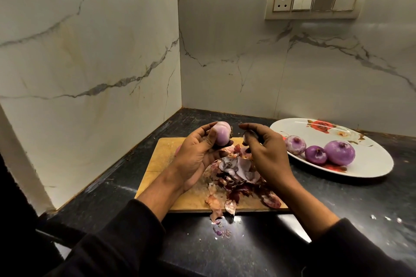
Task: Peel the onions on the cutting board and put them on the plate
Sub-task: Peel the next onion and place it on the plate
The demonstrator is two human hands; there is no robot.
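My left hand (198, 153) grips a pale purple, mostly peeled onion (221, 134) above the far end of the wooden cutting board (157, 159). My right hand (265, 153) hovers just right of the onion, with its fingers curled round a small dark object (249, 135) that I cannot make out. A heap of onion peels (234, 175) covers the middle of the board. At the right, the white floral plate (371, 171) holds three peeled purple onions (339, 152). A pink bit (177, 150) shows behind my left hand.
The board lies on a black counter (337, 200) in a corner of marble walls. Some peel scraps (221, 230) have fallen off the board's near edge onto the counter. A switch panel (315, 1) is on the back wall.
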